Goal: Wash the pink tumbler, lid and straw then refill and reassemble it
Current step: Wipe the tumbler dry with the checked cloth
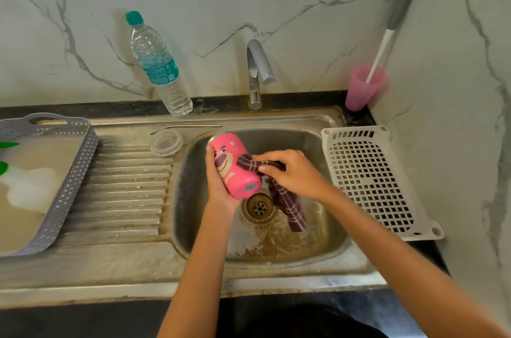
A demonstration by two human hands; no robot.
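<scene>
Over the sink (pixel 138 268), just above the drain (pixel 258 208), the left hand (pixel 218 185) has its grip curled round the pink tumbler (pixel 235 164). The tumbler is tilted, with its base toward me and its mouth pointing away. Right of the drain, the right hand (pixel 293 174) keeps a narrow pinching grip on a dark checked cloth (pixel 289 203) and presses it against the tumbler's side. The cloth's loose end trails down past the drain's right edge.

Well right of the drain lies a white slotted rack (pixel 370 180), and well left of it a grey basket (pixel 47 180). Beyond the drain to the left, the clear lid (pixel 166 142) lies on the ribbed drainer, with the metal straw (pixel 188 127) just behind it. Farther back stand a water bottle (pixel 159 66) and the tap (pixel 257 72). On the dark table (pixel 221 102) to the far right is a pink cup (pixel 363 88) holding a white-handled brush (pixel 383 51).
</scene>
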